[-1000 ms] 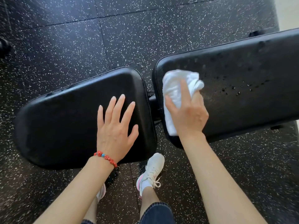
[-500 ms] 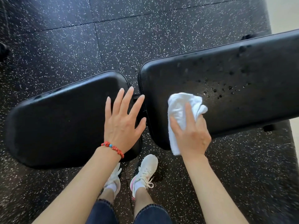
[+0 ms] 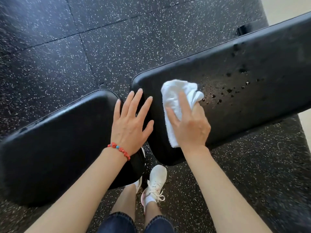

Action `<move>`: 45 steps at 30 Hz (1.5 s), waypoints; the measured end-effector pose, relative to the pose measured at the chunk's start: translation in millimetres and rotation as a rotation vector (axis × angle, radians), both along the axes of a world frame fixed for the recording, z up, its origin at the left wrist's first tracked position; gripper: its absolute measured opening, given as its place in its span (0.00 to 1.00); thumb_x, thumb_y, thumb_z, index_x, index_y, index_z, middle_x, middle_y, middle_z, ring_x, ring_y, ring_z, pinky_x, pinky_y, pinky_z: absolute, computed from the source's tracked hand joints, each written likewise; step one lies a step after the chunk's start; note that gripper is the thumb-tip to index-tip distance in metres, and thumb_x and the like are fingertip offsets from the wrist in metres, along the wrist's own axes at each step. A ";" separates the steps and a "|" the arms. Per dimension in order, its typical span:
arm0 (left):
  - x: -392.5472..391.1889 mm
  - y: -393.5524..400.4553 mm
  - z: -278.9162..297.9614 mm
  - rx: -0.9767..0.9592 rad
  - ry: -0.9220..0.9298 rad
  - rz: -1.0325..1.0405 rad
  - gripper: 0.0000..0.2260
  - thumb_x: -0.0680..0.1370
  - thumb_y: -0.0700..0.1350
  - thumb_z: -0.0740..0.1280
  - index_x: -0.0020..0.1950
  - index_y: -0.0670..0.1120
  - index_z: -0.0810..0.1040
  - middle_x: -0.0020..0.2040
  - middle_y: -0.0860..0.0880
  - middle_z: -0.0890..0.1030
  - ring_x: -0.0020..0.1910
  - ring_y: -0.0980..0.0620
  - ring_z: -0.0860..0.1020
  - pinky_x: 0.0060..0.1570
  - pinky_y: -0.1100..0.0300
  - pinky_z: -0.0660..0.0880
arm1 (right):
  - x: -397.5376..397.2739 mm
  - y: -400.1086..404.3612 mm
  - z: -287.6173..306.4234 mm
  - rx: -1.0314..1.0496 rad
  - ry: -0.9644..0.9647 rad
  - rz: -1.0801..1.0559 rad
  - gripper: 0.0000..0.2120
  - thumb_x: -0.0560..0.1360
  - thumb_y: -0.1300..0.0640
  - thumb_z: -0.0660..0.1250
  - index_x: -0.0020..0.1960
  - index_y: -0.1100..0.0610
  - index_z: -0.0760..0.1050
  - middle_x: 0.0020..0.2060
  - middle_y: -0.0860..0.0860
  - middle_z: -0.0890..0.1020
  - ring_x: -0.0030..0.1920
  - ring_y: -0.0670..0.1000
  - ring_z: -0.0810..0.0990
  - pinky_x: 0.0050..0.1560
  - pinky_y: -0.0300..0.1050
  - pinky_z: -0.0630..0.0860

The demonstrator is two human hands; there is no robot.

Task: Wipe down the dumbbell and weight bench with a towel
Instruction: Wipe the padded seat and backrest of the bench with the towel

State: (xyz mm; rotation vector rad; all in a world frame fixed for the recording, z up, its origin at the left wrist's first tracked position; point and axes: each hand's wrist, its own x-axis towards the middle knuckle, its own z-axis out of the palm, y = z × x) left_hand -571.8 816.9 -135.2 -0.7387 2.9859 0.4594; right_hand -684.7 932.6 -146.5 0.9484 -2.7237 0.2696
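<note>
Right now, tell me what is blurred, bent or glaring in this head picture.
Head view: wide-angle bend curves the backrest pad and seat pad; edges smear, worst at the seat pad's left end and the bottom corners. The right hand, white towel and droplets are sharp. Bright washed-out floor strip at top right; soft sheen on both pads.

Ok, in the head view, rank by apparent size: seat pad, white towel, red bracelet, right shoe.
1. Seat pad, by far the largest.
2. White towel, part hidden under the right hand.
3. Right shoe, close to the towel, so unsure.
4. Red bracelet.
</note>
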 end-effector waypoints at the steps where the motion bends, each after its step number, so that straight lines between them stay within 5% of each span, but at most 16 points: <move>1: 0.4 -0.1 -0.3 0.009 -0.003 0.000 0.25 0.75 0.52 0.56 0.71 0.45 0.67 0.73 0.41 0.64 0.71 0.41 0.62 0.68 0.41 0.55 | 2.0 5.4 0.7 0.029 -0.005 0.009 0.22 0.74 0.42 0.60 0.59 0.55 0.78 0.32 0.55 0.75 0.28 0.52 0.73 0.23 0.42 0.70; 12: -0.3 -0.7 -5.3 -0.022 0.045 -0.034 0.24 0.75 0.49 0.58 0.70 0.42 0.68 0.71 0.37 0.65 0.71 0.40 0.62 0.68 0.40 0.58 | -66.1 -72.3 9.0 0.000 -0.075 0.043 0.17 0.71 0.45 0.68 0.53 0.55 0.81 0.33 0.57 0.79 0.31 0.55 0.77 0.24 0.42 0.70; 15: -3.5 1.5 -2.4 -0.021 0.047 -0.038 0.25 0.75 0.49 0.58 0.70 0.40 0.67 0.72 0.37 0.64 0.72 0.40 0.61 0.69 0.41 0.57 | -86.4 -58.4 7.9 0.084 -0.053 0.082 0.19 0.74 0.42 0.63 0.56 0.53 0.79 0.38 0.59 0.79 0.37 0.57 0.78 0.28 0.45 0.70; 19: -12.3 -0.2 0.4 -0.016 0.028 -0.092 0.26 0.76 0.50 0.58 0.71 0.40 0.65 0.73 0.40 0.63 0.73 0.43 0.58 0.70 0.44 0.55 | -120.6 -46.7 7.5 0.050 -0.155 -0.146 0.21 0.75 0.39 0.57 0.60 0.50 0.75 0.45 0.60 0.77 0.46 0.60 0.76 0.35 0.46 0.63; 22: -19.2 -2.0 -0.3 -0.029 -0.004 -0.103 0.27 0.75 0.51 0.57 0.72 0.39 0.64 0.73 0.40 0.63 0.73 0.43 0.59 0.70 0.44 0.55 | -92.7 -48.9 6.3 0.008 -0.064 -0.186 0.19 0.74 0.43 0.62 0.57 0.53 0.79 0.38 0.60 0.78 0.37 0.59 0.78 0.29 0.44 0.67; 25: -20.3 -1.4 0.0 -0.023 -0.018 -0.101 0.27 0.75 0.51 0.57 0.72 0.39 0.64 0.73 0.40 0.63 0.73 0.44 0.58 0.71 0.44 0.54 | -44.7 -40.3 6.6 0.004 -0.024 -0.003 0.17 0.72 0.45 0.64 0.53 0.55 0.81 0.31 0.57 0.78 0.28 0.55 0.75 0.24 0.43 0.70; 28: -21.0 -0.7 -0.1 -0.057 -0.021 -0.113 0.27 0.75 0.51 0.57 0.71 0.39 0.64 0.73 0.40 0.63 0.73 0.43 0.58 0.71 0.46 0.53 | -63.8 -26.8 6.0 0.057 0.047 0.151 0.18 0.74 0.44 0.61 0.53 0.54 0.81 0.29 0.55 0.77 0.27 0.53 0.75 0.23 0.42 0.70; 30: -21.7 0.1 0.6 -0.062 -0.022 -0.111 0.27 0.75 0.50 0.57 0.71 0.38 0.64 0.72 0.39 0.64 0.72 0.42 0.60 0.71 0.45 0.54 | -98.7 -13.2 6.9 0.131 0.120 0.010 0.18 0.75 0.43 0.59 0.54 0.53 0.81 0.32 0.57 0.79 0.29 0.55 0.76 0.24 0.43 0.70; 34: -24.1 4.5 2.9 -0.065 -0.018 -0.086 0.26 0.75 0.49 0.58 0.70 0.37 0.66 0.72 0.38 0.65 0.71 0.40 0.61 0.70 0.44 0.57 | -128.7 4.0 7.9 -0.027 -0.127 -0.304 0.19 0.74 0.43 0.63 0.62 0.49 0.76 0.41 0.61 0.78 0.41 0.60 0.78 0.33 0.50 0.74; 38: -29.5 11.4 7.8 -0.051 -0.002 -0.040 0.25 0.74 0.47 0.59 0.68 0.35 0.68 0.70 0.36 0.66 0.70 0.38 0.63 0.69 0.42 0.59 | -60.0 12.5 4.1 0.008 0.046 -0.100 0.18 0.72 0.45 0.66 0.56 0.54 0.80 0.31 0.57 0.77 0.29 0.54 0.76 0.24 0.43 0.71; 42: -36.2 16.2 9.9 -0.045 0.001 -0.068 0.25 0.74 0.46 0.59 0.69 0.36 0.67 0.71 0.36 0.65 0.71 0.38 0.61 0.70 0.42 0.56 | -49.3 34.0 3.1 0.027 0.051 0.159 0.19 0.74 0.43 0.62 0.56 0.55 0.80 0.29 0.55 0.75 0.27 0.53 0.73 0.24 0.43 0.71; 45: -46.8 18.0 8.1 -0.040 0.004 -0.120 0.26 0.75 0.49 0.58 0.70 0.38 0.66 0.72 0.37 0.64 0.72 0.39 0.60 0.69 0.42 0.56 | -92.2 50.4 2.9 0.029 0.122 -0.059 0.19 0.73 0.42 0.64 0.56 0.53 0.80 0.30 0.56 0.76 0.28 0.55 0.75 0.23 0.43 0.71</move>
